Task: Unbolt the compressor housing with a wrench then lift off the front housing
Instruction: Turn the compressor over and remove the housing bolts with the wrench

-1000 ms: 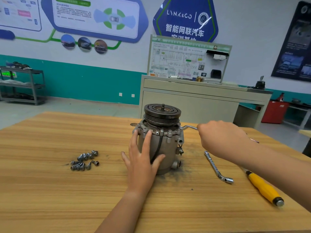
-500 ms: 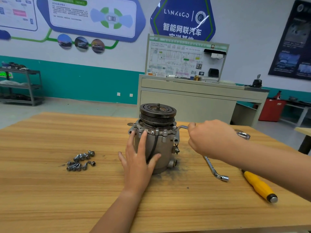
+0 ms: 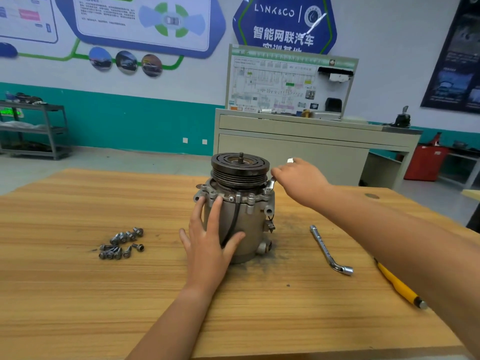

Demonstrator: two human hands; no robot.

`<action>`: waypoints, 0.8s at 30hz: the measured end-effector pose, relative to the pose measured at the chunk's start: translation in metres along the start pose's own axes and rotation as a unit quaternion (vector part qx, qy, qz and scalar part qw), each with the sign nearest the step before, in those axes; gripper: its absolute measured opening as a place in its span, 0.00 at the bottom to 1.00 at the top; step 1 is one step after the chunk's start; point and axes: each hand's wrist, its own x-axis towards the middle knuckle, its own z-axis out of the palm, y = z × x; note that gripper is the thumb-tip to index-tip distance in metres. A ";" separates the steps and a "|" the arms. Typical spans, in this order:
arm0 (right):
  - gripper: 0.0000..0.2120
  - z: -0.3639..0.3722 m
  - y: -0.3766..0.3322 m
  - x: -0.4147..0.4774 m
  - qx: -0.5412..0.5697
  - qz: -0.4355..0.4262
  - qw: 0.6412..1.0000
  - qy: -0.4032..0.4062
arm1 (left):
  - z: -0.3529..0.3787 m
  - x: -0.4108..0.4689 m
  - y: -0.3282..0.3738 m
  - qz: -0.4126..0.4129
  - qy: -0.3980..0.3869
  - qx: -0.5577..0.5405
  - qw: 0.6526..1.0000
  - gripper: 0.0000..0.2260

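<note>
My left hand (image 3: 207,245) braces, fingers spread, the grey cylindrical metal compressor (image 3: 253,229) upright on the wooden table (image 3: 78,294); my right hand (image 3: 302,181), curled round the slim silver wrench (image 3: 272,183), has swung it rearward at the compressor's right; I judge that bolt is loosening.

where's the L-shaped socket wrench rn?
Head view: the L-shaped socket wrench lies flat on the table, right of the compressor, between it and the yellow-handled screwdriver.

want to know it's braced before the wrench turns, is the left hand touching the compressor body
Touching. The head view shows the left hand flat against the compressor body, fingers reaching its bolt flange, while the right hand grips the wrench.
</note>
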 end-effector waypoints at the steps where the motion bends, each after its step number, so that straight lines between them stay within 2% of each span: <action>1: 0.15 0.001 0.002 -0.001 0.014 0.011 1.000 0.014 | 0.000 0.001 0.000 0.002 0.001 0.000 1.000 0.37; 3: 0.12 -0.006 0.007 -0.007 0.097 0.086 0.990 0.062 | 0.000 0.001 -0.001 0.004 0.003 0.002 1.000 0.37; 4: 0.12 -0.012 0.008 -0.012 0.174 0.142 0.970 0.091 | 0.000 0.002 -0.001 0.003 0.004 0.004 1.000 0.37; 5: 0.12 -0.019 0.007 -0.018 0.284 0.193 0.932 0.113 | 0.000 0.001 0.000 0.003 0.004 0.006 1.000 0.37; 7: 0.12 -0.038 0.002 -0.034 0.504 0.255 0.815 0.129 | 0.001 0.001 0.000 0.005 0.008 0.010 1.000 0.37; 8: 0.11 -0.045 0.001 -0.042 0.554 0.263 0.783 0.104 | 0.000 0.000 0.001 0.006 0.010 0.012 1.000 0.37; 9: 0.10 -0.052 -0.001 -0.051 0.537 0.246 0.804 0.065 | 0.000 0.000 0.001 0.006 0.011 0.014 1.000 0.37; 11: 0.09 -0.058 -0.004 -0.066 0.368 0.171 0.914 -0.024 | -0.001 -0.001 0.003 0.001 0.010 0.017 1.000 0.37; 12: 0.10 -0.057 -0.005 -0.070 0.283 0.142 0.947 -0.059 | -0.001 -0.001 0.003 0.000 0.009 0.018 1.000 0.37; 13: 0.11 -0.056 -0.008 -0.072 0.219 0.125 0.964 -0.087 | -0.001 -0.001 0.003 0.001 0.008 0.018 1.000 0.37; 18: 0.11 -0.053 -0.016 -0.067 0.064 0.094 0.985 -0.128 | -0.001 -0.002 0.002 0.002 0.008 0.022 1.000 0.38; 24: 0.11 -0.074 -0.021 -0.059 -0.075 0.015 0.984 -0.158 | -0.001 -0.003 0.001 0.006 0.014 0.020 1.000 0.38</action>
